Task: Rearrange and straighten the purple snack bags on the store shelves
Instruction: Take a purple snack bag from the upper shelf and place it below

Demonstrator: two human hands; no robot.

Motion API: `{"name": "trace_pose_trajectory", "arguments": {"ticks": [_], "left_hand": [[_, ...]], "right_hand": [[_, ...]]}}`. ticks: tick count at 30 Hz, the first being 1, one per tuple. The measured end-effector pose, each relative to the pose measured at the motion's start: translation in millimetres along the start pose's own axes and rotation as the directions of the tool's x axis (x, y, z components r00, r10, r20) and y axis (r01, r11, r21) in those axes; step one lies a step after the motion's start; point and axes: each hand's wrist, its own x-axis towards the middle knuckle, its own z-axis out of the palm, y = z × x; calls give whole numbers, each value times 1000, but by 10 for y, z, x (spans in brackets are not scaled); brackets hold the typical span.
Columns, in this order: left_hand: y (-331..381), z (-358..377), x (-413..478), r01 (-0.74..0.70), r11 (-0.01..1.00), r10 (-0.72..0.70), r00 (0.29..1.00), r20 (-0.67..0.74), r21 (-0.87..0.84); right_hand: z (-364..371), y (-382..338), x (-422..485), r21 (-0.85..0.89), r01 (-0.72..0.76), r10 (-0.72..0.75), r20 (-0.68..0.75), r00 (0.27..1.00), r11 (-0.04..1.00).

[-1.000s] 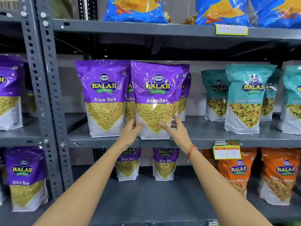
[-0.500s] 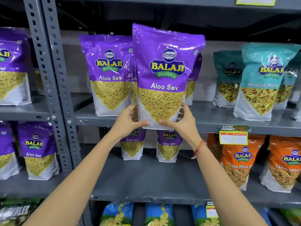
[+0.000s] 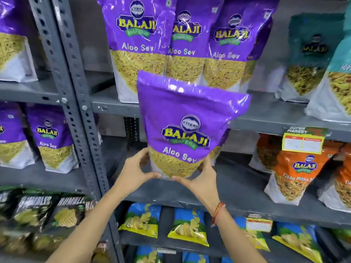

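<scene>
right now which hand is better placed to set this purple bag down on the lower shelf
Neither clearly: the left hand and right hand both grip the bottom corners of the held purple bag. Slight edge to the left, probably, since the bare lower shelf lies on its side.

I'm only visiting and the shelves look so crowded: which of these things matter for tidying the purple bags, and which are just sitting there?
Part of the job:
- held purple Aloo Sev bag, in the grip of the left hand and right hand
- purple bags on the upper shelf
- purple bags at the left

Just sitting there:
- teal bags
- orange bags
- blue chip bags
- black bags
- yellow price tag
</scene>
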Motion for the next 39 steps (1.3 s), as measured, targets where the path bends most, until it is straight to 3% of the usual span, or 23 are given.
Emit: {"name": "trace_pose_trajectory", "arguments": {"ticks": [5, 12, 21, 28, 31, 33, 36, 39], "left_hand": [[-682, 109, -72, 143, 981, -137, 989, -56, 129], [-1485, 117, 205, 348, 901, -331, 937, -108, 260], [-1857, 10, 501, 459, 818, -476, 879, -42, 345], [-1686, -4, 504, 528, 775, -558, 830, -17, 346], [-1339, -98, 386, 519, 824, -493, 855, -164, 229], [-1003, -209, 316, 427, 898, -394, 889, -234, 109], [-311, -441, 349, 181, 983, -176, 942, -286, -8], [325, -691, 564, -94, 995, 71, 911, -406, -38]], "right_hand": [[407, 510, -58, -62, -127, 133, 113, 985, 990], [972, 968, 258, -221, -276, 333, 285, 899, 935], [1335, 1289, 623, -341, -374, 492, 393, 777, 862], [1253, 1084, 659, -421, -424, 582, 394, 711, 802], [1055, 731, 599, -491, -345, 540, 339, 770, 800], [863, 370, 560, -502, -258, 457, 327, 827, 825], [588, -315, 588, -399, -123, 270, 337, 902, 909], [402, -955, 807, -172, 28, 5, 188, 982, 985]]}}
